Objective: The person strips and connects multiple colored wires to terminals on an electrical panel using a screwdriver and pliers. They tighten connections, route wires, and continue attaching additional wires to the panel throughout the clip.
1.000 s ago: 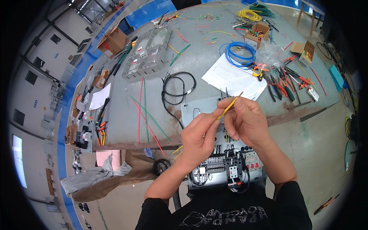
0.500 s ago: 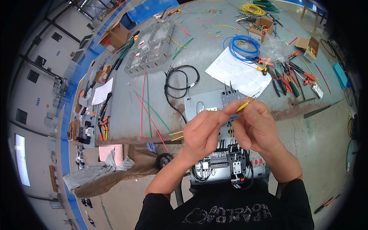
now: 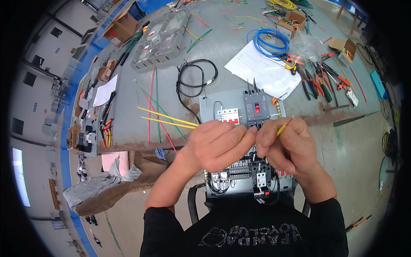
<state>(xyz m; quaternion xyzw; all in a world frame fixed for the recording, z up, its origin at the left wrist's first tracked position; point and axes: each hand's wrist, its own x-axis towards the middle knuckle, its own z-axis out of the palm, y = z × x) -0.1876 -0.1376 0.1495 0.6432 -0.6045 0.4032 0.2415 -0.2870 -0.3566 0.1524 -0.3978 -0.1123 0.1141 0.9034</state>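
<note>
Both my hands are raised over a metal mounting plate fitted with electrical parts. My right hand pinches the end of a yellow wire, its bare tip pointing up between thumb and fingers. Close beside it, my left hand is closed, and two yellow wire lengths stick out from it to the left. Beyond the hands sit a grey breaker with a red switch and a small white breaker. Below them are a terminal strip and a black contactor, partly covered by the hands.
A black cable coil, red and green wires and paper sheets lie on the grey table. Pliers and cutters cluster at right by a blue wire coil. Clear-lidded boxes stand far left of centre.
My left hand has moved away from the wire's tip, down and left, with the yellow lengths now reaching further left. The right hand keeps the wire end, and the view has shifted slightly.
</note>
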